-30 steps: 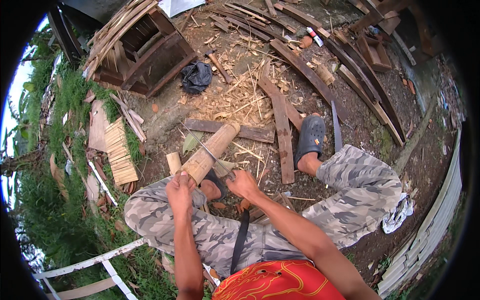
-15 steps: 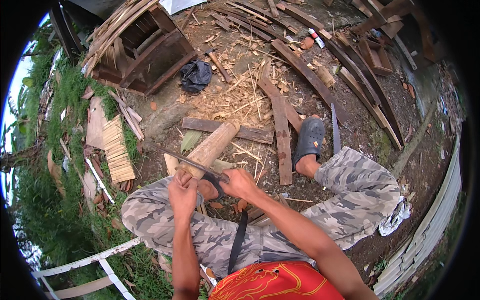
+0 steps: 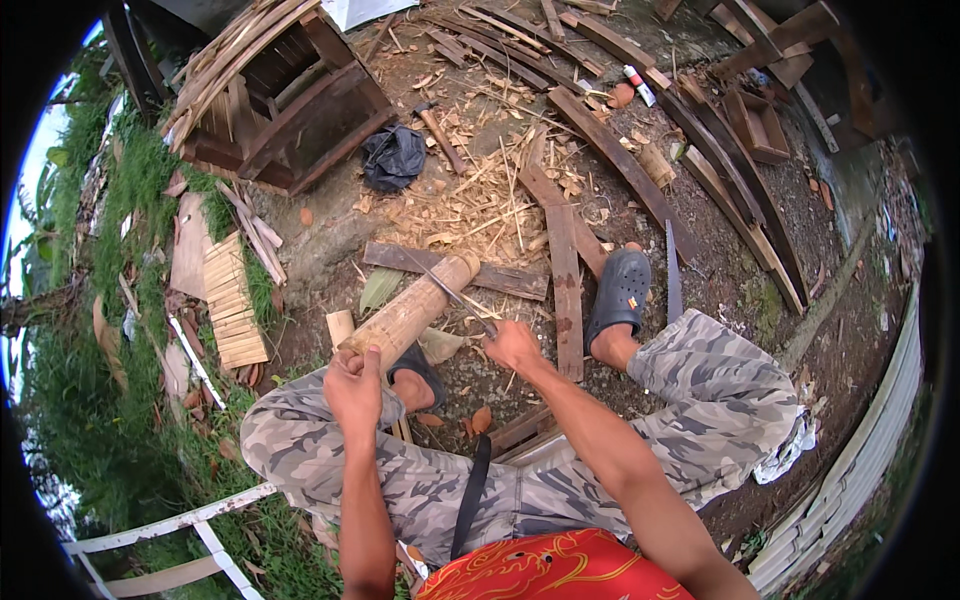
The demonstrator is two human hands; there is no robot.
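Note:
A thick peeled bamboo pole (image 3: pixel 405 318) lies slanting away from me between my legs, its far part resting across a dark wooden plank (image 3: pixel 515 281). At its near end my left hand (image 3: pixel 355 392) is closed around the rim. My right hand (image 3: pixel 515 347) grips the handle of a long knife (image 3: pixel 452 292). The narrow blade lies across the pole's upper side near its far end. My right fingers hide most of the handle. Pale shavings (image 3: pixel 455 215) are heaped just beyond the pole.
A hammer (image 3: pixel 440 138) and black plastic bag (image 3: pixel 393 157) lie beyond the shavings, near a wooden slatted house-like box (image 3: pixel 300 130). A handsaw (image 3: pixel 673 275) lies beside my right clog (image 3: pixel 620 290). Long dark boards (image 3: pixel 625 160) stretch right. Split bamboo strips (image 3: pixel 235 305) lie left.
My right hand has pushed the knife away from me along the bamboo pole, from its near end toward its far end. The left hand stays at the near end, slightly lower.

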